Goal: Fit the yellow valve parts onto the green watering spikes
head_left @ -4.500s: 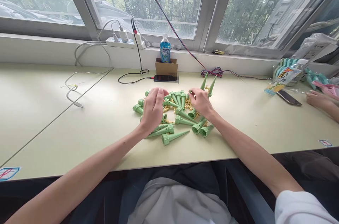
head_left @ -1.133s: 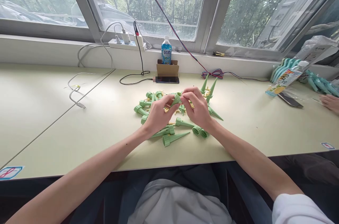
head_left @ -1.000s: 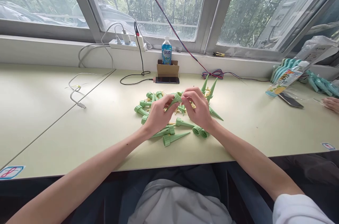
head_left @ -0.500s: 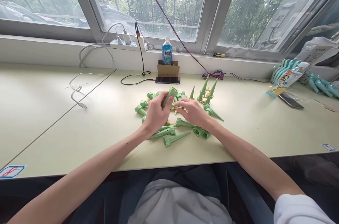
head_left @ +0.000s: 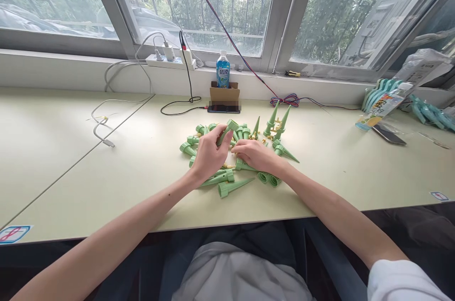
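Note:
My left hand is closed round a green plastic plant watering spike, its wide capped end pointing up and away from me. Just to the right, my right hand reaches low into the pile with its fingers together. Its fingertips are partly hidden, so whatever they pinch cannot be made out. Around both hands lie several more green spikes, one of them a loose spike at the front. Small yellow valve pieces are scattered between them. Two spikes with yellow pieces, including an upright spike, stand at the back right.
Behind the pile are a phone, a cardboard box and a blue drink bottle. A white cable lies at left. On the right are a juice bottle and another phone.
Both hands were together at the spike's wide end; my right hand has since dropped away to the pile. My left hand keeps the spike. Another person's hand has left the right edge.

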Tool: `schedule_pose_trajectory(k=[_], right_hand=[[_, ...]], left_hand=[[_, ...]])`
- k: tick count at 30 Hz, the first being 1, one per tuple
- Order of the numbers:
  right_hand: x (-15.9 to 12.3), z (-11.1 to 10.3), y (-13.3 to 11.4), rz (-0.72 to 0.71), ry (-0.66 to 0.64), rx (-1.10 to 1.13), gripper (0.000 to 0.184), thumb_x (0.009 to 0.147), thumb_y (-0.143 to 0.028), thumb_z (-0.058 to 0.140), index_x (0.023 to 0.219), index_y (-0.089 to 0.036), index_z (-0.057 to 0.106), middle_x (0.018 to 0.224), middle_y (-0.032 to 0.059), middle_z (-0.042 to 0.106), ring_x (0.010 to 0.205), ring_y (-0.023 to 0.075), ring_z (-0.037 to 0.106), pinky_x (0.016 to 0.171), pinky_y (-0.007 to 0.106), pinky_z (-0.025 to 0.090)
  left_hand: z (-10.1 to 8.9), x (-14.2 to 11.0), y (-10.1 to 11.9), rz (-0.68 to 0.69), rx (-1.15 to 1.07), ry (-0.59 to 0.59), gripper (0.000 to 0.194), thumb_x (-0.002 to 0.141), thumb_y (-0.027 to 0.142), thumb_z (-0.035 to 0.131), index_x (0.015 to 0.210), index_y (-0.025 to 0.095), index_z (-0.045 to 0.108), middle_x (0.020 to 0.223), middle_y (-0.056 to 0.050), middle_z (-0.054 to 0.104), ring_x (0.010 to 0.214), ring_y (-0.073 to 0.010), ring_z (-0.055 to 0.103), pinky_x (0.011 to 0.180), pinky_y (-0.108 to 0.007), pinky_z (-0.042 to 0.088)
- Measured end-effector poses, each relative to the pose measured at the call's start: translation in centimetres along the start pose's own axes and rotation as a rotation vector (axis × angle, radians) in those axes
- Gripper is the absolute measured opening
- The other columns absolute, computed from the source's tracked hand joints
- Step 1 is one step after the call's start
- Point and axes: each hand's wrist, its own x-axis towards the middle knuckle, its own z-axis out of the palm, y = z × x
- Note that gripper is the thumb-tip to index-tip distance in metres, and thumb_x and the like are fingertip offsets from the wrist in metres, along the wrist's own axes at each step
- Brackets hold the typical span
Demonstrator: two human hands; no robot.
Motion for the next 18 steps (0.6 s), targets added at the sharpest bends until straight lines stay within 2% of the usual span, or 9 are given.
schedule_pose_trajectory(k=[9, 18], right_hand=[[0.1, -0.11, -0.25, 0.035, -0.033, -0.055, 0.022, 0.092, -0.006, 0.058, 0.105, -0.016, 0.072, 0.098, 0.0083, 0.065, 0.081, 0.0165, 0.061, 0.07, 0.026, 0.043], [0.17, -0.19, -0.47, 0.042, -0.049, -0.065, 0.019, 0.094, -0.006, 0.054, 0.099, -0.015, 0.069, 0.092, 0.0059, 0.061, 0.076, 0.0146, 0.056, 0.066, 0.025, 0.038]], left_hand=[[0.04, 0.01, -0.25, 0.014, 0.018, -0.001, 0.028, 0.098, 0.047, 0.048, 0.088, 0.022, 0.055, 0.063, 0.004, 0.041, 0.052, -0.0112, 0.032, 0.05, -0.026, 0.029], [0.08, 0.01, -0.24, 0.03, 0.025, 0.007, 0.028, 0.098, 0.047, 0.048, 0.086, 0.022, 0.054, 0.063, 0.004, 0.04, 0.051, -0.011, 0.032, 0.049, -0.026, 0.03]])
